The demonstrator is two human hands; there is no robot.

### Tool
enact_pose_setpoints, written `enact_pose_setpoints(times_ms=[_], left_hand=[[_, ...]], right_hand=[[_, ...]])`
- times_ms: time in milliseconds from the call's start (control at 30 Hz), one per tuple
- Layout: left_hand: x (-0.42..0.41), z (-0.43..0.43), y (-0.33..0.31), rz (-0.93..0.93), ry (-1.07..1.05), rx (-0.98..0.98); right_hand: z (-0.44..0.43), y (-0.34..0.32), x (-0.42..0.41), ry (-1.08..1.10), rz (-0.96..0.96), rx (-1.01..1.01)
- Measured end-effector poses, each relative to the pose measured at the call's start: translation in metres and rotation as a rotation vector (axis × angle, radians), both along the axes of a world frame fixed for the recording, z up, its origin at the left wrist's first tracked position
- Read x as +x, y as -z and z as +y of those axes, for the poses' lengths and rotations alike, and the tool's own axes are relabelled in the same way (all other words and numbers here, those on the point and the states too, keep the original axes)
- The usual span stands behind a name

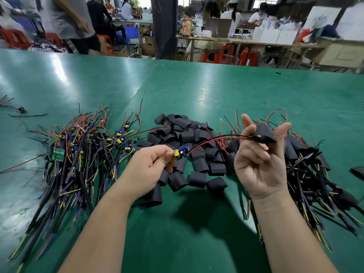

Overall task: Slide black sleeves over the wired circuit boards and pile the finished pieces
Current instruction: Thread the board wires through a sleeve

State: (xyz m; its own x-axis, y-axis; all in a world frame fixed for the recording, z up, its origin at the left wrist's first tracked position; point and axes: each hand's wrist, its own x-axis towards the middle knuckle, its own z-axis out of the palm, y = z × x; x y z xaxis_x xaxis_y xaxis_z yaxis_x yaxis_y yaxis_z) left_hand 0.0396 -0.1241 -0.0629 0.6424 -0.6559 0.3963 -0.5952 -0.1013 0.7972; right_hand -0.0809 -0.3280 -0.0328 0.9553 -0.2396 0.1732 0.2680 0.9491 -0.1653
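We've got both hands up over the green table (197,85), mid-frame.

L hand (151,164): grip is narrow, thumb & curled forefinger pinching one circuit board (181,153) by its near end, other fingers tucked in. The board's yellow and blue parts stick out to the R of the fingertips, just above the table.

From the board a red + black wire pair (212,139) arcs up and R to the R hand (260,160). R hand is palm toward us, raised higher than the L. Its grip holds a black sleeve (264,132) btwn thumb and fingers, forefinger standing straight up, middle fingers curled. Wire tips meet the sleeve's L opening; we can't tell how far in they go. The board is well apart from the sleeve, uncovered.

On the table, 3 heaps:
- Centre, behind and below the hands: loose sleeve pile (183,138), short flattened black tubes.
- L side: bare-board pile (78,146), green boards w/ yellow/blue parts and long black, yellow, purple & red leads fanned toward us.
- R side, behind the R hand & wrist: finished pile (315,166), boards in black sleeves w/ leads trailing.

One stray sleeve (357,172) lies at the R edge, apart from that heap.

Bg: other people at tables, red stools (226,56), white boxes (275,35), all blurred.
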Motion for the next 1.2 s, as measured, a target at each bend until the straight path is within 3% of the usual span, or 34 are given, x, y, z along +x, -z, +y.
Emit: enact_pose_setpoints(times_ms=[300,467,733,967,1200], left_hand=[[0.000,0.000,0.001,0.044,0.033,0.017],[-0.002,0.001,0.002,0.080,0.053,0.047],[0.000,0.003,-0.001,-0.002,-0.014,0.028],[0.003,0.001,0.001,0.106,-0.037,-0.036],[0.003,0.001,0.001,0.052,-0.041,-0.008]], right_hand=[[0.004,-0.001,0.003,0.073,0.053,-0.039],[0.007,-0.003,0.005,0.190,0.126,-0.185],[0.001,-0.004,0.006,0.407,0.406,-0.272],[0.013,-0.007,0.005,0.368,0.267,-0.172],[0.017,-0.012,0.006,0.370,0.269,-0.108]])
